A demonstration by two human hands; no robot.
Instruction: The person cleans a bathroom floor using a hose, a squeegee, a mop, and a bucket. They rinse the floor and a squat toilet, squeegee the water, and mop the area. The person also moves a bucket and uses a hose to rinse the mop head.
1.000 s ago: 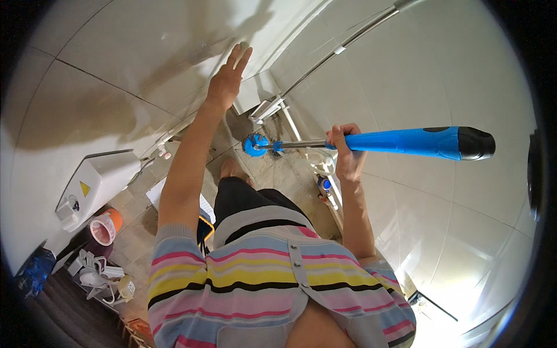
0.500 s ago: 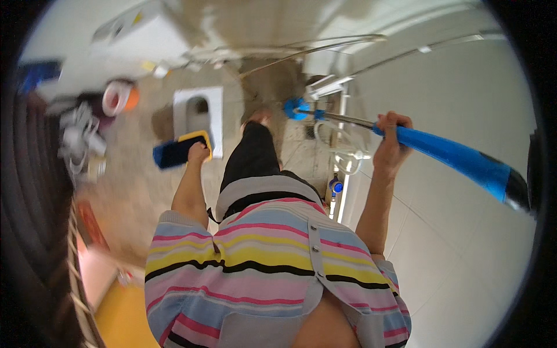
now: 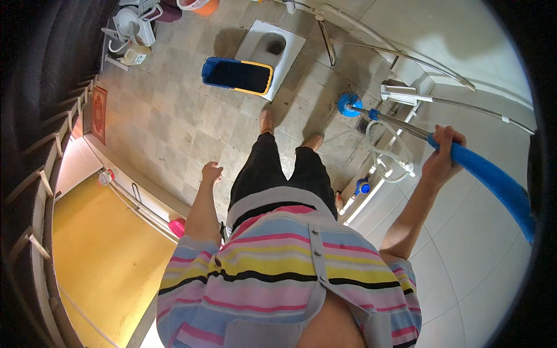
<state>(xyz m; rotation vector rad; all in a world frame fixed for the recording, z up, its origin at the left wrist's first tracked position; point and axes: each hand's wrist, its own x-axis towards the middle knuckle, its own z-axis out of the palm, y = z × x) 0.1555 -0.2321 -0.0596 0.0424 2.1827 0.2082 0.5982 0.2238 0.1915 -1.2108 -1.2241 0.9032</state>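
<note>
My right hand point(image 3: 442, 155) is closed around the blue foam grip of a long mop handle point(image 3: 487, 177). Its metal shaft runs down to a blue fitting point(image 3: 348, 105) near the tiled floor by the wall. My left hand point(image 3: 211, 172) hangs at my side with its fingers loosely curled and nothing in it. A blue bucket with a yellow rim point(image 3: 237, 75) stands on the floor ahead of my feet, next to a white squat toilet pan point(image 3: 271, 42). I am wearing a striped shirt and dark shorts.
Metal pipes and a white hose point(image 3: 390, 156) run along the tiled wall on the right, with a small blue tap point(image 3: 362, 186) below. White items and an orange bucket point(image 3: 200, 6) sit at the top. A yellow door point(image 3: 98, 255) and threshold lie at the left.
The view has swung down toward the floor. My left hand has dropped from in front of me to my side. The right hand still holds the mop handle.
</note>
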